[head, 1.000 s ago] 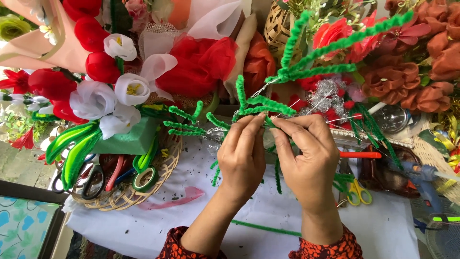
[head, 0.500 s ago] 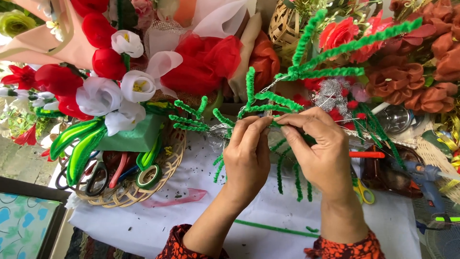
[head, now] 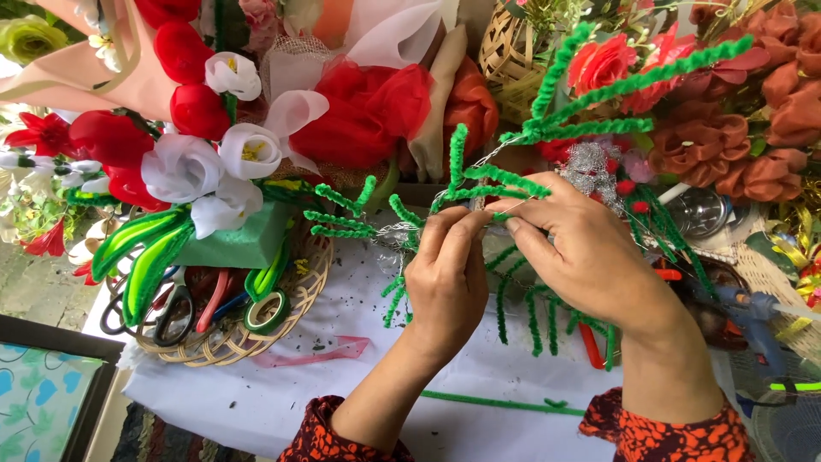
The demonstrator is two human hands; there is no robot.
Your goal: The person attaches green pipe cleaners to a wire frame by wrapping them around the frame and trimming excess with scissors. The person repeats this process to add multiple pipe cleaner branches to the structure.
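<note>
A branch of fuzzy green pipe-cleaner stems point(head: 492, 180) wound on thin silver wire is held over the white-covered table point(head: 256, 398). My left hand point(head: 445, 278) pinches the branch from below, just left of its middle, fingertips on the wire. My right hand point(head: 581, 248) grips it from the right, thumb and forefinger closed on the same spot. More green stems fan out to the left point(head: 342, 214), rise up to the right point(head: 633, 81), and hang down beneath my hands point(head: 534, 316).
A woven basket point(head: 248, 338) at left holds scissors, tape rolls and a green foam block. Red, white and rust fabric flowers crowd the back. A loose green stem point(head: 500, 402) lies near the front edge. A blue glue gun point(head: 748, 308) sits at right.
Both hands have shifted slightly right and lower while twisting the branch. The hanging green stems beneath my hands now show more clearly.
</note>
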